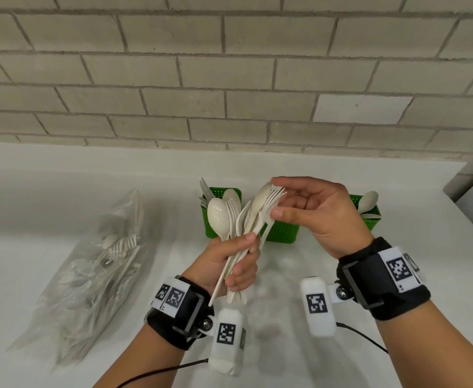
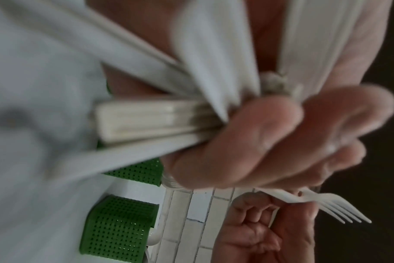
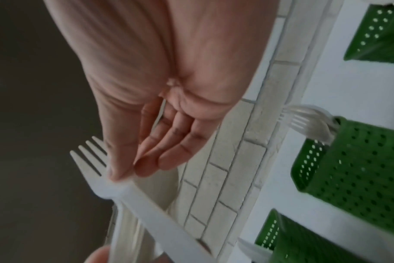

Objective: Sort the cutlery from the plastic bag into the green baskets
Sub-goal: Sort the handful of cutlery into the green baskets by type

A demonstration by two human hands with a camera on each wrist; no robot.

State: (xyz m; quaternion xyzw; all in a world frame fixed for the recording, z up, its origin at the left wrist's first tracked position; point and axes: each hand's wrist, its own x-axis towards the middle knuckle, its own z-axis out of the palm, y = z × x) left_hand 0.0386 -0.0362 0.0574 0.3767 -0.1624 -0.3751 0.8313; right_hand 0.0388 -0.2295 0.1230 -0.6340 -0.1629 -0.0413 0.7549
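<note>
Cutlery [image 1: 239,228], a mixed bunch of pale spoons and forks, stands fanned out above the surface [image 1: 397,264], gripped by the handles in the left hand [image 1: 229,264]. Left grip: fingers and thumb curled tight round the handles, as the left wrist view confirms; handle ends stick out below the palm.

Right hand [image 1: 313,211] is raised beside the top of the bunch, palm toward the left. Right grip: thumb and fingertips pinch one fork [image 1: 274,197] just below its tines; the remaining fingers are loosely extended. The right wrist view shows the thumb pressed on the fork's neck, tines pointing past it. The fork's handle still sits in the bunch.

Bag [image 1: 95,273], clear plastic, lies on the surface to the left, well apart from the hands, with more cutlery inside.

Three green baskets stand in a row behind the hands, near the brick wall [image 1: 229,79]. Left basket [image 1: 213,219] holds forks and a spoon. Middle basket [image 1: 283,231] is largely hidden by the hands; its contents cannot be told. Right basket [image 1: 369,214] holds spoons.
</note>
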